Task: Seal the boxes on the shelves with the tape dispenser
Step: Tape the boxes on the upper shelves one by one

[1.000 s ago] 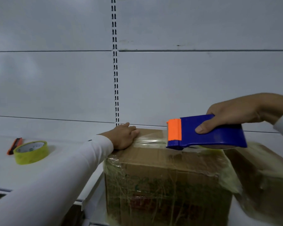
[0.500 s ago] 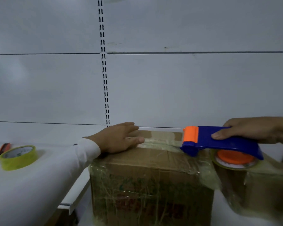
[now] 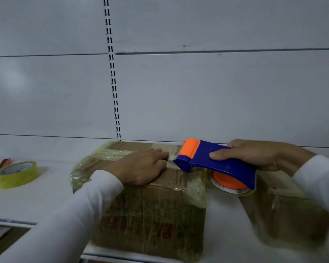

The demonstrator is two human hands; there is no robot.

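A brown cardboard box wrapped in clear tape stands on the white shelf. My left hand lies flat on the box top, fingers pressing the tape strip down. My right hand grips the blue and orange tape dispenser, whose front edge sits on the top right edge of the box, just right of my left fingertips. The dispenser's tape roll hangs off the box's right side. A second taped box sits to the right, partly behind my right sleeve.
A yellow tape roll lies on the shelf at the left, with an orange box cutter just behind it. The white back panel with a slotted upright rises close behind the boxes. The shelf's front edge runs below the box.
The dispenser has travelled right along the box top to its right edge and dropped lower. My left hand slid right along the tape, following it. The camera has moved closer.
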